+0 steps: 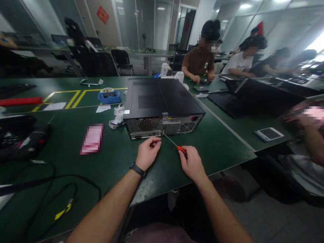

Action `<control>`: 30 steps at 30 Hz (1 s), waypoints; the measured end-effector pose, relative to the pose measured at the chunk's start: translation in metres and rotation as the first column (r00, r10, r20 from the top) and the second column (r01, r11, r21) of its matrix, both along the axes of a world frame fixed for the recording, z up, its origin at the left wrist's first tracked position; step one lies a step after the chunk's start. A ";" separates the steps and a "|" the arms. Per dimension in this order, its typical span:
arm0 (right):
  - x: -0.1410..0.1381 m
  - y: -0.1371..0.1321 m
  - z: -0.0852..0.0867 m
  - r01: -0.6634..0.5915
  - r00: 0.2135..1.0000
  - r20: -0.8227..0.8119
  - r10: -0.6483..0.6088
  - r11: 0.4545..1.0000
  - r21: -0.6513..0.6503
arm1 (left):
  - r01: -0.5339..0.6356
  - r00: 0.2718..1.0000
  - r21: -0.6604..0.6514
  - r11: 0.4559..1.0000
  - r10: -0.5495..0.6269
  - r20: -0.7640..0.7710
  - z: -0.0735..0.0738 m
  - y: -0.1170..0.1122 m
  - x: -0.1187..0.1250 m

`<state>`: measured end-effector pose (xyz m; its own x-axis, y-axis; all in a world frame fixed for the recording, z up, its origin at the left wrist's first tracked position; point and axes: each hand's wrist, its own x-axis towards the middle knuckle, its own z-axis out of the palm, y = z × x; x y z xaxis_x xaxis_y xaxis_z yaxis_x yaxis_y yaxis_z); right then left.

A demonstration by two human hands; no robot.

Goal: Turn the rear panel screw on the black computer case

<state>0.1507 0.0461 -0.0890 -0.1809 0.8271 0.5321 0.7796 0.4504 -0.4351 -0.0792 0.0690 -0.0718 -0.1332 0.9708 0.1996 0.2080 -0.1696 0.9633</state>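
A black desktop computer case (162, 98) lies flat on the green table, its silver rear panel turned toward me. In my right hand (193, 164) is a screwdriver (181, 149) with a red-orange handle, the fingers wrapped round it. Its thin shaft runs up and left, and the tip meets the rear panel near its middle, by the expansion slots. My left hand (148, 153), with a dark band on the wrist, is just in front of the panel's lower left part. Its fingers are curled together; whatever they may hold is hidden.
Left of the case are white gloves (117, 116), a blue bin (109, 97) of small parts and a pink packet (92, 139). Black cables (73, 179) lie at the near left. Dark panels (253, 98) and a phone (269, 134) are to the right. Several people sit beyond.
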 end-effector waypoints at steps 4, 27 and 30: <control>0.001 -0.001 0.002 0.003 1.000 0.010 -0.003 1.000 -0.016 | -0.009 0.990 -0.045 0.999 0.015 0.142 0.002 0.005 0.001; 0.002 -0.005 0.010 -0.034 0.999 0.010 0.035 0.999 -0.035 | 0.065 0.766 -0.244 0.968 0.109 0.634 0.011 0.011 -0.002; 0.003 -0.006 0.009 -0.034 0.999 0.024 0.035 0.999 -0.041 | 0.075 0.746 -0.261 0.962 0.119 0.655 0.011 0.012 -0.002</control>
<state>0.1536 0.0406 -0.0799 -0.2230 0.8408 0.4933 0.7747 0.4600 -0.4339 -0.0815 0.0807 -0.0612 -0.1585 0.9671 -0.1990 -0.4949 0.0966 0.8636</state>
